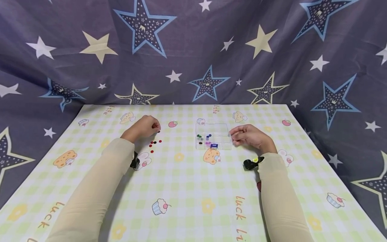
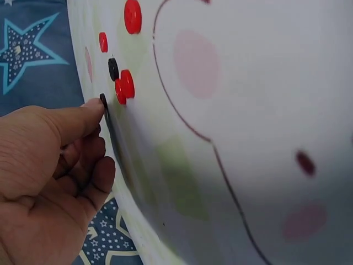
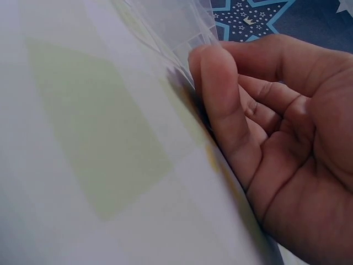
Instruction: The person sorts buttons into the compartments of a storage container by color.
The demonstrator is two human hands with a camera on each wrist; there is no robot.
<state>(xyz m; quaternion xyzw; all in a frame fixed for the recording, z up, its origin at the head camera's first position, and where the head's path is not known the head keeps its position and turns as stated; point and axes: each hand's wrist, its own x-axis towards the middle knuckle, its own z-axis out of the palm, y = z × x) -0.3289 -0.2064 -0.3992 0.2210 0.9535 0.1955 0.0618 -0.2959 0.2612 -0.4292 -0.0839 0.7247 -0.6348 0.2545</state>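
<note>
Between the two hands, nearer the right, a clear box [image 1: 225, 146] lies flat on the checked cloth [image 1: 181, 183]. Left hand [image 1: 144, 127]: thumb and finger closed to a narrow pinch at a black button [image 2: 103, 101], other fingers curled in; cannot tell whether the button is off the cloth. Just on the person's side of that hand, a loose scatter: four red buttons [image 2: 133, 16] and a second black button [image 2: 113, 69], two of the reds overlapping or nearly so in the left wrist view. Right hand [image 1: 248, 136]: thumb and finger brought together on the box's right edge, the plastic thin at the fingertips. Main relation: from the left hand the box lies off to the right and a little toward the person, well apart, bare cloth between; the right hand touches it. Box outline looks wider from hand to hand than front to back, but the slanted view leaves its long axis uncertain. Compartments on the side facing the left hand hold green buttons [image 1: 199, 136], with blue buttons [image 1: 208, 136] beside them; closer to the person, a dark piece [image 1: 200, 143] and pink pieces [image 1: 208, 143], a blue clip [image 1: 214, 146] next to these.
</note>
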